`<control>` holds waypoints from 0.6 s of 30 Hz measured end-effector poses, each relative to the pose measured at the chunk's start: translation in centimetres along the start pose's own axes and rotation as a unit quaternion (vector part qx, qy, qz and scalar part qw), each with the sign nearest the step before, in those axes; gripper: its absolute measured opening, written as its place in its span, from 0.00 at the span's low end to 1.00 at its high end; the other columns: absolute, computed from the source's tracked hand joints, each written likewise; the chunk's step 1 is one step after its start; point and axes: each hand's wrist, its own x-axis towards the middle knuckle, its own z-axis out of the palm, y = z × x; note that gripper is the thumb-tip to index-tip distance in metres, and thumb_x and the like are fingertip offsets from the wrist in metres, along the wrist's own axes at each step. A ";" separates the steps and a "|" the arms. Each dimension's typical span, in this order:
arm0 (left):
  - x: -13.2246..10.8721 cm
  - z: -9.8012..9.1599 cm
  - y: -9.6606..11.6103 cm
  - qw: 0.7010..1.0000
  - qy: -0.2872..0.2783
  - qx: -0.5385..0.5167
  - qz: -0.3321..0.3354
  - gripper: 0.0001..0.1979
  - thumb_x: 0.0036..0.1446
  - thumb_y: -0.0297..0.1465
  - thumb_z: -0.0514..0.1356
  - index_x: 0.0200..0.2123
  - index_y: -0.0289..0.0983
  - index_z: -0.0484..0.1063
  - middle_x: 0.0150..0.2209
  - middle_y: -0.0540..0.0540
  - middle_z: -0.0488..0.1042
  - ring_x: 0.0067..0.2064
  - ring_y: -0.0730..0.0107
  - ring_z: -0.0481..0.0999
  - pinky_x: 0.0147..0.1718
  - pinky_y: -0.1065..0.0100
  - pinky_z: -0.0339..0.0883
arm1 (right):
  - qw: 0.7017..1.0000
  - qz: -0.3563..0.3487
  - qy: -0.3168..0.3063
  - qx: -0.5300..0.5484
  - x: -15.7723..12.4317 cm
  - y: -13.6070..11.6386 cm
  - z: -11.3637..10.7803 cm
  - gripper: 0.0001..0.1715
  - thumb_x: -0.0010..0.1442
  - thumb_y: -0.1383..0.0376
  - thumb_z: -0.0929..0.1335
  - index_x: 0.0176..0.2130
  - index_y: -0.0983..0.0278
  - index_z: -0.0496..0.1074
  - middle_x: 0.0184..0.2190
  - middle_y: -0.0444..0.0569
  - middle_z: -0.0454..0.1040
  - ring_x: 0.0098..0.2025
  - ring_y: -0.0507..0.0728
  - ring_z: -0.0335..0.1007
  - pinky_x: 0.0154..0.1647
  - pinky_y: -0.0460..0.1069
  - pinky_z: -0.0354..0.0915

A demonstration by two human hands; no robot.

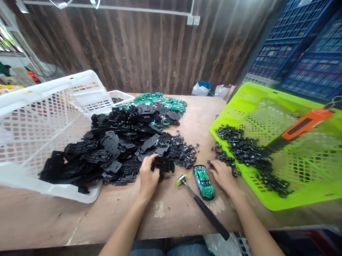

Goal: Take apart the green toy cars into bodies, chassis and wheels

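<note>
Tabletop (203,116), left hand (149,174) gripping chassis (165,164), right hand (223,176) — half-curled

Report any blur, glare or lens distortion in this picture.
Head view, upper right: the blue crates look smeared; head view, sides: wide-angle stretching skews the white basket and lime-green basket; head view, lower centre: bright highlights glint on the green toy car.

Brown streaked wall (134,51), white conduit (108,7), pale wooden tabletop (48,217).
</note>
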 end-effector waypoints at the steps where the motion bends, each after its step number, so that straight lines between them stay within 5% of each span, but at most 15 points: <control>1: 0.1 -0.3 -0.3 0.999 0.020 -0.023 -0.012 0.20 0.49 0.19 0.52 0.44 0.38 0.71 0.41 0.45 0.73 0.44 0.64 0.72 0.45 0.63 0.65 | 1.000 0.007 0.003 0.005 0.9 0.4 0.2 0.12 0.53 0.69 0.63 0.38 0.66 0.73 0.40 0.58 0.76 0.46 0.64 0.69 0.46 0.58 0.61; 4: 0.5 -1.0 -1.6 0.996 0.060 -0.057 -0.041 0.13 0.49 0.21 0.54 0.35 0.38 0.75 0.36 0.47 0.75 0.41 0.64 0.74 0.44 0.63 0.65 | 0.998 0.045 0.041 0.018 1.3 -0.2 -0.1 0.11 0.55 0.68 0.62 0.35 0.68 0.72 0.35 0.59 0.76 0.40 0.63 0.71 0.42 0.56 0.63; 7: 1.0 -1.4 -2.3 0.989 0.102 -0.095 -0.058 0.10 0.48 0.21 0.55 0.30 0.38 0.75 0.32 0.48 0.75 0.38 0.65 0.74 0.43 0.63 0.65 | 0.995 0.059 0.046 0.068 -1.5 -4.4 -0.4 0.14 0.59 0.65 0.60 0.42 0.66 0.70 0.36 0.55 0.76 0.37 0.59 0.72 0.38 0.52 0.66; 10: 1.6 -1.5 -2.0 0.981 0.138 -0.123 -0.059 0.05 0.50 0.24 0.56 0.26 0.37 0.69 0.30 0.48 0.71 0.38 0.66 0.73 0.42 0.64 0.65 | 0.978 -0.007 -0.110 0.176 -6.0 -10.6 1.0 0.11 0.57 0.69 0.61 0.37 0.60 0.71 0.35 0.47 0.75 0.38 0.57 0.71 0.41 0.50 0.66; 12: 2.1 -1.4 -1.6 0.974 0.151 -0.161 -0.058 0.05 0.54 0.28 0.55 0.26 0.38 0.63 0.32 0.48 0.70 0.41 0.65 0.74 0.42 0.65 0.67 | 0.974 -0.036 -0.138 0.178 -8.3 -13.9 2.7 0.12 0.57 0.72 0.60 0.34 0.60 0.70 0.33 0.47 0.74 0.39 0.57 0.70 0.42 0.51 0.66; 15: 2.1 -1.6 -0.9 0.964 0.179 -0.180 -0.083 0.06 0.57 0.32 0.54 0.29 0.38 0.61 0.36 0.46 0.70 0.42 0.65 0.74 0.40 0.65 0.68 | 0.986 -0.032 -0.083 0.145 -10.1 -16.1 4.8 0.13 0.61 0.72 0.59 0.40 0.62 0.70 0.38 0.52 0.71 0.43 0.60 0.68 0.44 0.54 0.65; 18: 0.8 -2.7 -0.2 0.977 0.172 -0.037 -0.123 0.08 0.59 0.35 0.52 0.38 0.37 0.64 0.38 0.44 0.70 0.40 0.65 0.72 0.42 0.63 0.66 | 0.993 -0.021 -0.056 0.103 -10.7 -15.8 5.6 0.12 0.59 0.68 0.64 0.45 0.63 0.67 0.41 0.55 0.70 0.46 0.64 0.66 0.46 0.58 0.65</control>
